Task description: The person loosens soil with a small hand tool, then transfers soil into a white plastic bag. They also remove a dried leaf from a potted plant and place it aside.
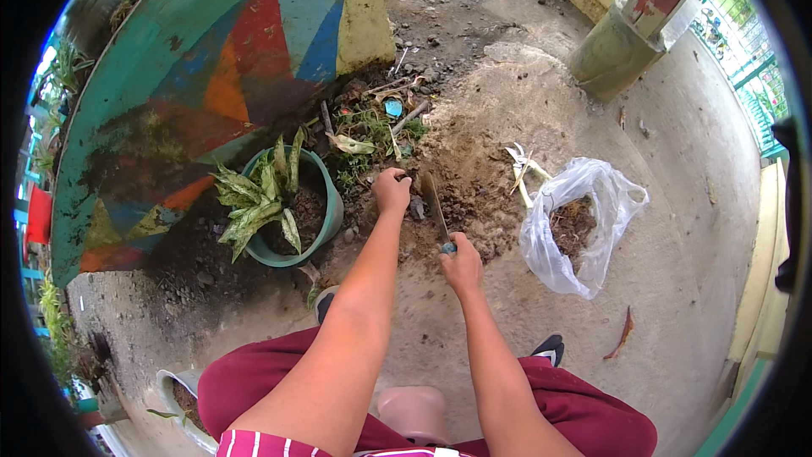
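Note:
My right hand (462, 266) is wrapped round the teal handle of a knife (435, 203). Its long, soil-stained blade points away from me over a patch of loose brown soil (465, 178) on the ground. Just left of the blade, my left hand (392, 191) is closed, its fingertips down by the soil; something small and dark shows at them, too little to name. To the left stands a green pot (333, 218) holding soil and a plant (262, 199) with pale, mottled leaves. A clear plastic bag (541, 245) with soil inside lies open on the right.
Behind my left hand are a heap of weeds (372, 140) and sticks beside a painted, multicoloured wall (254, 51). Pale stalks (524, 176) lie by the bag. A post on a concrete base (609, 59) stands far right. A white pot (190, 427) sits near my left knee.

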Available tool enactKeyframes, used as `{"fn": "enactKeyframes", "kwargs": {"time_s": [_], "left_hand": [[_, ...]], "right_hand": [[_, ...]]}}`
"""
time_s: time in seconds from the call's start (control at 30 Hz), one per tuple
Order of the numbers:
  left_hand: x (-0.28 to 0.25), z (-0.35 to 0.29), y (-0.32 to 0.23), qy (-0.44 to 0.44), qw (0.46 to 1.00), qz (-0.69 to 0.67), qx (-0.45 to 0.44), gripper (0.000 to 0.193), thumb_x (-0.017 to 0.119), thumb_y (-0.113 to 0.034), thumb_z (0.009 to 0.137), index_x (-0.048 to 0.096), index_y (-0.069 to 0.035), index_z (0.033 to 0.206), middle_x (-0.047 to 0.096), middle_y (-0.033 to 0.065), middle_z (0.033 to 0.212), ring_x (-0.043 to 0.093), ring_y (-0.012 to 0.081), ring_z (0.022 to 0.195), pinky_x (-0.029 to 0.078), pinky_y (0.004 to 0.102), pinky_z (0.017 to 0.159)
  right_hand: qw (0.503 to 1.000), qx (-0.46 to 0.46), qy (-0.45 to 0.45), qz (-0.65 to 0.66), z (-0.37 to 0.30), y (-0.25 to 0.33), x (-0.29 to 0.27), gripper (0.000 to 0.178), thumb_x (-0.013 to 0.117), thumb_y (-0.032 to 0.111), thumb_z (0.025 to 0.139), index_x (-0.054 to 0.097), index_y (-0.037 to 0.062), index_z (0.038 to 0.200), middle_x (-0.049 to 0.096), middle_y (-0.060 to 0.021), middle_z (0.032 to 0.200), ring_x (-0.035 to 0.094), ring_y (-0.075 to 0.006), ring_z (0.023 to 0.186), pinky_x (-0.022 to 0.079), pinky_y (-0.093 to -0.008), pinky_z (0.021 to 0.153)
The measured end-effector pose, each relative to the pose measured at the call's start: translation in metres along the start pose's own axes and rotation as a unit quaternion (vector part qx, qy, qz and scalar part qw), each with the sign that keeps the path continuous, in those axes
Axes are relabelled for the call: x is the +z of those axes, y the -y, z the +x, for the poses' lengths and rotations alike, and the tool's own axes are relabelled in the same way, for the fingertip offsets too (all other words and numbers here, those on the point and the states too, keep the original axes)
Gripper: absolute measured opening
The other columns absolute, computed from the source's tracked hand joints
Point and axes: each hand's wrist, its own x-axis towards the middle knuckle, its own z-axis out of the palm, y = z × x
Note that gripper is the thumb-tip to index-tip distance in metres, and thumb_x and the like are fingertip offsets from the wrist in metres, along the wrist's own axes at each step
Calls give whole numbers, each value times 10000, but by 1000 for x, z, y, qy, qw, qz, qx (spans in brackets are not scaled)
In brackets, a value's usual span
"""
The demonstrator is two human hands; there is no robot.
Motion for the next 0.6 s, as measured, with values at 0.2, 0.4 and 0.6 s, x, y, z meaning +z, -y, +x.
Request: {"fn": "enactKeyframes", "kwargs": {"time_s": [0.2,0.4,0.6], "left_hand": [[14,-5,1,-5,1000,-1,13,221,667,-95,794,663,13,987,663,162,965,642,275,859,519,384,766],[21,-1,1,0,999,4,52,243,677,-91,795,669,-18,1027,668,139,943,638,256,882,519,380,786],[23,-2,-11,66,989,113,67,198,618,-38,822,676,-27,1010,658,169,969,642,294,857,537,400,761]], "right_hand": [[999,10,10,-50,6,-8,1,327,601,141,783,468,163,1081,528,-132,983,553,-361,925,454,-462,745],[994,65,56,-66,3,-9,-13,312,583,166,792,462,197,1077,601,-147,906,590,-364,859,462,-472,716],[992,104,20,-62,-3,-5,-10,282,560,186,823,447,178,1082,644,-162,803,613,-393,777,461,-495,664]]}}
